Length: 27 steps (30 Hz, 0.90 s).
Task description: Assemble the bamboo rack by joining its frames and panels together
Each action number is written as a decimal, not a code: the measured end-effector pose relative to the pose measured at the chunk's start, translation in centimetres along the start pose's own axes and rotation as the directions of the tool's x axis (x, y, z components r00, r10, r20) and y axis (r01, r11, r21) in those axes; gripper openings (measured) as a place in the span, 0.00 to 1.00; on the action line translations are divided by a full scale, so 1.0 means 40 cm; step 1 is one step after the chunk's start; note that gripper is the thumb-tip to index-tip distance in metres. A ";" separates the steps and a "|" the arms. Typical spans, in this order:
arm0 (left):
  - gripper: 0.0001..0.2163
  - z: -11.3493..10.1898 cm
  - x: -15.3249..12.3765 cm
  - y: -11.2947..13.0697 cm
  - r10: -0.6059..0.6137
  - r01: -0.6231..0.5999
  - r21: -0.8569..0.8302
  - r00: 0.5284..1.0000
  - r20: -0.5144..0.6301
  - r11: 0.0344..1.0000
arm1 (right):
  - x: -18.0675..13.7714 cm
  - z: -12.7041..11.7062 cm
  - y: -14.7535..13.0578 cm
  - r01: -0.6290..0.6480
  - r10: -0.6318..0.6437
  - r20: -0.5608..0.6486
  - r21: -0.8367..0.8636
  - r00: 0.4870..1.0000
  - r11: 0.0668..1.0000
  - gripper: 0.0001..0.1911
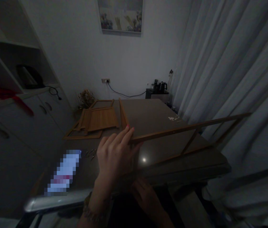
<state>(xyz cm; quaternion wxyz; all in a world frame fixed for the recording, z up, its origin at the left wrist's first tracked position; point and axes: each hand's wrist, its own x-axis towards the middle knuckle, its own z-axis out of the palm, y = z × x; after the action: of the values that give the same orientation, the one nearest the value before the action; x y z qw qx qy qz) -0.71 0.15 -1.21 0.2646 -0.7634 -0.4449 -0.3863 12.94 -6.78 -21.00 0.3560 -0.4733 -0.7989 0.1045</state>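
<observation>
My left hand (114, 155) grips the near end of a thin wooden frame (191, 139) that stands on edge across the dark table (153, 117) and reaches out past its right side. My right hand (148, 196) is low at the table's near edge, under the frame's end, in deep shadow; its fingers are not clear. Several small screws (89, 153) lie on the table just left of my left hand.
More wooden frames and a slatted panel (98, 122) lie at the table's far left. A blurred-out phone screen (63, 172) glows at the near left. White cabinets (17, 104) stand left, a curtain (231, 79) hangs right, a kettle (162, 86) sits behind.
</observation>
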 end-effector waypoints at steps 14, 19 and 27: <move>0.19 -0.005 -0.001 -0.001 0.003 -0.003 -0.019 1.000 0.013 1.000 | -0.006 -0.011 -0.022 -0.100 0.100 0.018 0.047 0.995 0.994 0.11; 0.19 -0.007 0.002 0.003 -0.002 0.002 -0.012 1.000 0.008 1.000 | -0.009 -0.004 -0.015 -0.054 0.062 -0.066 0.116 0.996 0.992 0.18; 0.19 -0.006 -0.001 0.003 -0.005 0.005 -0.002 1.000 0.010 1.000 | -0.028 0.023 -0.013 -0.136 0.193 -0.167 0.301 0.967 0.944 0.16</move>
<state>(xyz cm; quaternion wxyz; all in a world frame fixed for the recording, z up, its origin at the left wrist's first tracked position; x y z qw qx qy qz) -0.68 -0.10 -1.10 0.2607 -0.7645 -0.4477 -0.3836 12.30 -7.84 -21.91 0.4872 -0.4897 -0.6942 0.2021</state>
